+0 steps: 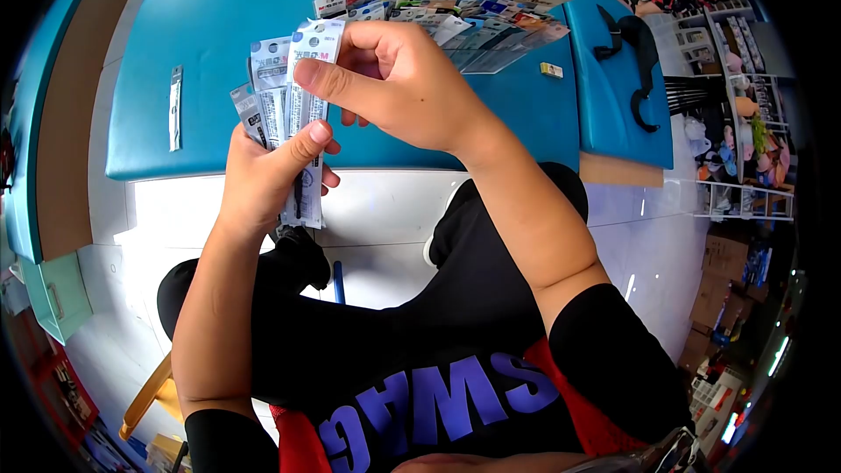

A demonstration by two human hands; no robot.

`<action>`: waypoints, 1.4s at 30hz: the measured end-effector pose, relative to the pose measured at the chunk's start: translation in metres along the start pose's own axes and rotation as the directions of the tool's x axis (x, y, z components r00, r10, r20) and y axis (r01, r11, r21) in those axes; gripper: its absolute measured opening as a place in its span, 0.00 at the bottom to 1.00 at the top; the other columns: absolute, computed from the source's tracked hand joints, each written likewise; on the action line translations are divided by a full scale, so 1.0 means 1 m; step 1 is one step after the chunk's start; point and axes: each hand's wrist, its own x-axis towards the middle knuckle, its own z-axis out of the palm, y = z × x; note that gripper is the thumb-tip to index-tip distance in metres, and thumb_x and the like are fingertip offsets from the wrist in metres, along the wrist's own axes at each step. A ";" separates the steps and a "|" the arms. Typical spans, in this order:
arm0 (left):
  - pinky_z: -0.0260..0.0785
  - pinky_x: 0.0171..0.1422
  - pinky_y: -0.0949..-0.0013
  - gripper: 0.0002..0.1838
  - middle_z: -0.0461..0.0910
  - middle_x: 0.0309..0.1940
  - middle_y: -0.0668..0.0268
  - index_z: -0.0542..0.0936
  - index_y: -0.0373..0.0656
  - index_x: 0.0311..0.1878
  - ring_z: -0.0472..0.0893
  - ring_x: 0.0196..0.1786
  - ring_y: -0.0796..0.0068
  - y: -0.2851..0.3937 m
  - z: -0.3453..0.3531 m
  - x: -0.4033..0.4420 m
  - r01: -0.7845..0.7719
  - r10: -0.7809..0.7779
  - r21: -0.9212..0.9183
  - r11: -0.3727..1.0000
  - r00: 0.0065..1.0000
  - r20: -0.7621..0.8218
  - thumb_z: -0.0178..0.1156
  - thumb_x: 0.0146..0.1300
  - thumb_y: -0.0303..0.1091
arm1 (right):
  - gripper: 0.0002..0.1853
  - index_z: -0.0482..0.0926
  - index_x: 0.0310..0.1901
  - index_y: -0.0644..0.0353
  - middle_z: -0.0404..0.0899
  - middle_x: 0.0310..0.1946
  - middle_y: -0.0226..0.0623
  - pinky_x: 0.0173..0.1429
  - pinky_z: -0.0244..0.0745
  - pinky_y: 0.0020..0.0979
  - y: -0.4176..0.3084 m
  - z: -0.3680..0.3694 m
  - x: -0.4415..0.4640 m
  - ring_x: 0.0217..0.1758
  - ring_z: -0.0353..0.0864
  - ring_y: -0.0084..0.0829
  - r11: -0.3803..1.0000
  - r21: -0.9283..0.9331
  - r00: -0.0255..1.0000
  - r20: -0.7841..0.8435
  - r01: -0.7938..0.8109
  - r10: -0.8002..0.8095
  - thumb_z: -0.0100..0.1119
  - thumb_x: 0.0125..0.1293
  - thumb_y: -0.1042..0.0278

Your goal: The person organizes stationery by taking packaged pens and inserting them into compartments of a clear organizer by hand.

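Observation:
My left hand (267,166) is closed around a fanned stack of slim plastic packets (272,92), which look like pen refill packets with printed white and blue tops. Their lower ends stick out below my left fingers, over the table's front edge. My right hand (403,88) pinches the upper part of the rightmost packet (317,39), its thumb on the front and its other fingers curled behind. That packet overlaps the rest of the stack. To the left, one similar packet (176,109) lies alone on the blue table (210,0).
Behind my right hand stands a clear holder (499,57) filled with many packets. A small yellow-and-white box (551,70) lies to its right. A black strap-like object (644,70) rests on the adjoining blue surface. Shelves (740,96) with goods stand far right; a green bin (57,298) is at left.

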 end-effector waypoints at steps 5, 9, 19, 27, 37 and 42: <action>0.83 0.31 0.68 0.28 0.86 0.40 0.61 0.80 0.36 0.55 0.88 0.36 0.71 -0.004 -0.009 0.003 0.027 -0.029 0.045 0.999 0.999 0.033 0.78 0.64 0.49 | 0.14 0.88 0.45 0.63 0.88 0.33 0.32 0.36 0.79 0.22 0.006 0.001 0.002 0.32 0.84 0.18 0.998 0.004 0.998 0.014 -0.067 0.067 0.75 0.70 0.60; 0.82 0.31 0.69 0.28 0.86 0.40 0.61 0.81 0.36 0.55 0.88 0.38 0.71 -0.002 0.000 0.001 -0.004 0.004 0.005 1.000 1.000 -0.028 0.78 0.64 0.49 | 0.15 0.88 0.45 0.64 0.88 0.31 0.33 0.34 0.79 0.22 -0.002 -0.002 0.003 0.29 0.84 0.19 0.988 0.026 0.988 0.018 -0.152 0.151 0.75 0.71 0.59; 0.77 0.35 0.72 0.24 0.83 0.36 0.64 0.80 0.38 0.53 0.83 0.34 0.77 -0.018 0.002 0.008 -0.136 0.140 0.042 0.990 0.983 -0.122 0.77 0.66 0.47 | 0.17 0.87 0.38 0.66 0.86 0.28 0.32 0.33 0.79 0.22 0.005 0.003 0.002 0.29 0.84 0.18 0.989 -0.051 0.990 -0.045 -0.138 0.135 0.74 0.72 0.56; 0.74 0.33 0.72 0.26 0.83 0.34 0.65 0.80 0.38 0.53 0.81 0.31 0.78 -0.020 0.006 0.007 -0.109 0.110 0.013 0.994 0.975 -0.195 0.71 0.71 0.54 | 0.15 0.85 0.35 0.66 0.85 0.25 0.32 0.31 0.79 0.23 0.003 0.004 0.001 0.26 0.84 0.19 0.975 -0.140 0.982 -0.105 -0.170 0.156 0.71 0.72 0.60; 0.74 0.40 0.70 0.27 0.81 0.37 0.67 0.81 0.37 0.55 0.81 0.34 0.76 -0.014 0.002 0.012 -0.136 0.105 -0.085 0.987 0.950 -0.295 0.68 0.74 0.55 | 0.10 0.83 0.50 0.61 0.88 0.34 0.30 0.27 0.75 0.20 0.004 -0.014 0.008 0.28 0.82 0.14 0.986 0.069 0.957 -0.261 0.152 -0.129 0.66 0.77 0.63; 0.74 0.37 0.72 0.26 0.79 0.38 0.69 0.79 0.39 0.57 0.81 0.35 0.80 -0.013 -0.006 0.016 -0.101 0.082 -0.048 0.994 0.951 -0.298 0.65 0.76 0.55 | 0.14 0.75 0.58 0.63 0.86 0.44 0.32 0.47 0.78 0.22 -0.026 -0.034 0.028 0.45 0.83 0.17 0.937 0.155 0.894 -0.382 0.313 -0.236 0.66 0.76 0.77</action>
